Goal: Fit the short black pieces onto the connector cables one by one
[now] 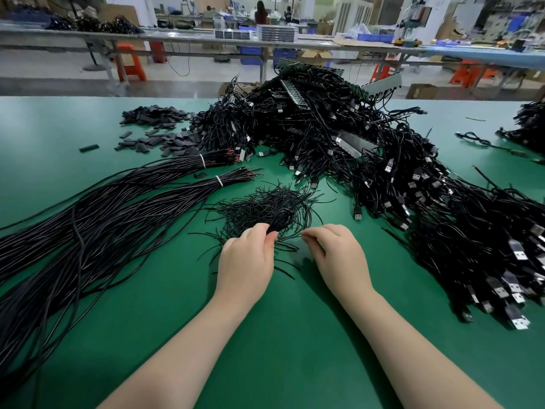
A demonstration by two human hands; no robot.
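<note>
Left hand [246,258] pinches a bunch of thin black strands [280,221] at the near edge of a loose heap of them [265,206] on the green table [265,335]. Right hand [336,255] rests just beside it, fingers curled; whether it holds a strand I cannot tell. Tied cable bundles [103,208] fan out to the left. Short black pieces [159,134] lie scattered far left, beside a big tangle of plug cables [383,172].
</note>
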